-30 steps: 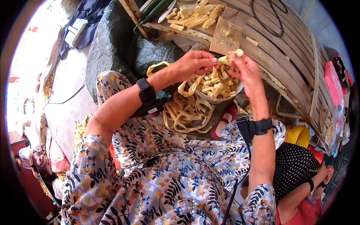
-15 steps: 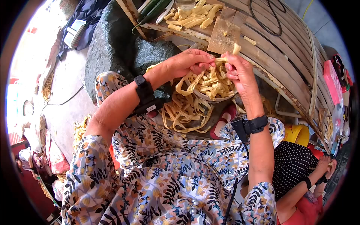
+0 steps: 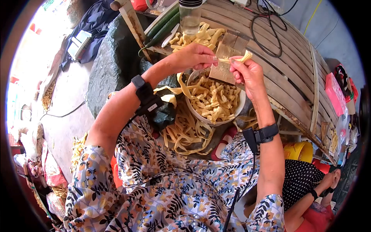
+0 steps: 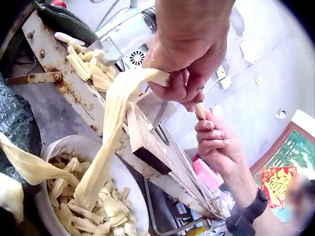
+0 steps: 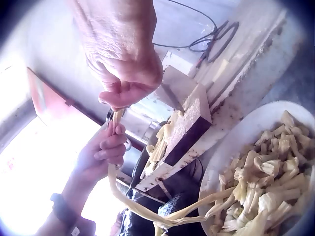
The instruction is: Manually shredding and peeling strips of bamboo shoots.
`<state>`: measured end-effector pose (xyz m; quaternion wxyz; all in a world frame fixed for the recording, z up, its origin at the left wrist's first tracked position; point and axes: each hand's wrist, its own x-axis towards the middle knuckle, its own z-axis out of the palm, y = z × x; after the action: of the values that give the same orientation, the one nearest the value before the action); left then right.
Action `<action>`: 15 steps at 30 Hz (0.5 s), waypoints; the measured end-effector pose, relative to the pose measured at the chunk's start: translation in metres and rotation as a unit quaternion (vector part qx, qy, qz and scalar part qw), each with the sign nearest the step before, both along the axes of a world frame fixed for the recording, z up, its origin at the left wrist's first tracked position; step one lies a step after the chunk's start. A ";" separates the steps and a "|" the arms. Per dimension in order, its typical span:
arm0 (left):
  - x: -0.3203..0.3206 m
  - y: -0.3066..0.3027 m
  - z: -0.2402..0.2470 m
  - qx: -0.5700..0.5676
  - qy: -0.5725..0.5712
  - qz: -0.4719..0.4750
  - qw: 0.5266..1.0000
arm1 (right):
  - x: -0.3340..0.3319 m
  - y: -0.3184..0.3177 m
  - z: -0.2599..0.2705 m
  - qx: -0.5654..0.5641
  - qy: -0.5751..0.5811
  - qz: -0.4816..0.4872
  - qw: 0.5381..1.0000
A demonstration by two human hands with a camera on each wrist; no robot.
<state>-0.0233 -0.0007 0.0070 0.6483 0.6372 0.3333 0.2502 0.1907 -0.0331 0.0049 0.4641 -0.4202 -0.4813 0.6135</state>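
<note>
A long pale yellow vegetable-like strip [image 4: 113, 113] hangs from my left hand [image 3: 199, 58] and trails to the bowl in the left wrist view. Thumb and fingers of that hand pinch it. My right hand [image 3: 249, 75] pinches a short folded bundle [image 3: 245, 57] of the same material, its frayed end sticking up past the thumb. A thin, taut piece runs between the two hands, level with the wooden block. Below them a white bowl [image 3: 242, 104] holds many short knotted pieces [image 3: 216, 98].
A wooden block [image 3: 224, 71] lies on the slatted bench [image 3: 286, 69]. Behind it are more yellow pieces [image 3: 210, 35], a jar [image 3: 190, 19], a knife [image 3: 170, 35] and cucumbers [image 3: 164, 29]. Loose strips [image 3: 189, 133] lie on the floor by a dark plastic bag [image 3: 112, 73]. Another person [image 3: 309, 201] sits at right.
The head view has tipped, so bowl and bench sit lower and more of the jar shows. My hands stay close together, and the stretch of strip between them now shows thin and taut.
</note>
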 end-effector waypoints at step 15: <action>0.025 0.050 -0.020 0.168 0.072 0.191 0.964 | 0.016 0.056 -0.018 0.001 0.056 -0.160 0.986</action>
<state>0.0020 0.0488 -0.0129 0.4462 0.6778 0.4480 0.3752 0.2064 0.0226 -0.0127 0.5827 -0.4565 -0.3815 0.5537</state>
